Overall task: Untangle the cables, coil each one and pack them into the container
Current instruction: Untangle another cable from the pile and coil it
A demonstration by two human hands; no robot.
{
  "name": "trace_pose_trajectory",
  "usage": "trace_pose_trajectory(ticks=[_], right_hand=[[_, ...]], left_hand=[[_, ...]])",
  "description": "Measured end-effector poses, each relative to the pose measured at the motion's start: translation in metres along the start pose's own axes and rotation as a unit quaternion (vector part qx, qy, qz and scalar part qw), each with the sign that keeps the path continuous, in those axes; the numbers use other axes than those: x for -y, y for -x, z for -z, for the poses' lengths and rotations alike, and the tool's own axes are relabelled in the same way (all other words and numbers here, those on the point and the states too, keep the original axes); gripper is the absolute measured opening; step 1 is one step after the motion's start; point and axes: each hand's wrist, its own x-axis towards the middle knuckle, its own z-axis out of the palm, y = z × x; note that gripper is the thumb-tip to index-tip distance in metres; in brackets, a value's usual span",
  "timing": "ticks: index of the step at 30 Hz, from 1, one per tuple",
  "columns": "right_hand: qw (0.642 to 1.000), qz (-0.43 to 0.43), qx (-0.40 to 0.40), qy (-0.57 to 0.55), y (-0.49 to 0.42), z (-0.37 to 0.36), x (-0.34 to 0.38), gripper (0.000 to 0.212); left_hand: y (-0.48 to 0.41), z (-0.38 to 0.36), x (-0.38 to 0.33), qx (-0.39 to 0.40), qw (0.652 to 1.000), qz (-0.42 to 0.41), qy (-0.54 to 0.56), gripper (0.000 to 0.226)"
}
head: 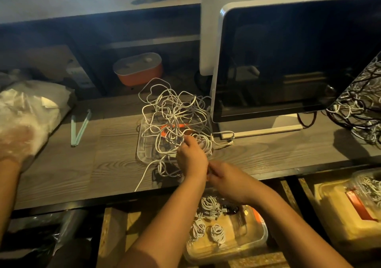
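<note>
Coiled white cables (pixel 208 218) in container (pixel 261 236); tangle (pixel 175 113) loose, unsorted.

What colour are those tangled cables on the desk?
White, seen in the head view: tangled cables.

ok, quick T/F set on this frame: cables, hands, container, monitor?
1. The white cable tangle sits on the desk, over a clear tray. True.
2. Both hands are idle in the lap. False: the left hand reaches into the tangle and the right hand is beside it at the desk edge.
3. The container below the desk already holds coiled cables. True.
4. The monitor is lit. False: its screen is dark.
5. The orange box stands in front of the tangle. False: it is behind it, under the shelf.
</note>
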Motion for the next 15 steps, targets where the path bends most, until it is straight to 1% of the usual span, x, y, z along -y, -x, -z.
trace_pose_trajectory(ticks=[2,3,4,5,6,7,8,9,10,12,14,15], right_hand=[[0.993,0.021,0.047,0.103,0.004,-0.003,0.002,0.015],[0.988,0.026,0.047,0.141,0.006,-0.004,0.002,0.015],[0.985,0.026,0.039,0.166,0.009,-0.002,0.003,0.013],[0.983,0.027,0.029,0.179,0.012,0.001,0.005,0.012],[0.981,0.028,0.025,0.189,0.013,0.007,0.007,0.013],[0.980,0.031,0.018,0.196,0.015,0.014,0.009,0.016],[0.980,0.033,0.006,0.197,0.014,0.022,0.010,0.017],[0.982,0.032,-0.011,0.187,0.013,0.032,0.009,0.016],[0.985,0.029,-0.029,0.170,0.013,0.042,0.008,0.013],[0.992,0.014,-0.060,0.111,0.015,0.058,0.004,0.010],[0.997,0.011,-0.074,-0.009,0.017,0.069,-0.002,0.007],[0.994,0.016,-0.074,-0.080,0.018,0.072,-0.004,0.006]], left_hand=[[-0.008,0.002,0.005,0.007,0.989,-0.110,-0.095,0.053],[-0.012,0.003,0.008,0.020,0.972,-0.178,-0.155,0.054],[-0.014,0.004,0.010,0.032,0.944,-0.241,-0.223,0.054],[-0.013,0.004,0.012,0.043,0.913,-0.286,-0.289,0.053],[-0.012,0.004,0.013,0.056,0.889,-0.308,-0.334,0.052],[-0.011,0.004,0.015,0.076,0.874,-0.322,-0.356,0.052],[-0.009,0.005,0.019,0.102,0.870,-0.324,-0.358,0.054],[-0.004,0.007,0.023,0.131,0.874,-0.314,-0.347,0.055],[0.001,0.008,0.028,0.164,0.886,-0.294,-0.319,0.054],[0.017,0.006,0.038,0.202,0.922,-0.245,-0.222,0.054],[0.031,0.004,0.041,0.189,0.956,-0.195,-0.110,0.055],[0.036,0.004,0.039,0.185,0.963,-0.183,-0.071,0.055]])
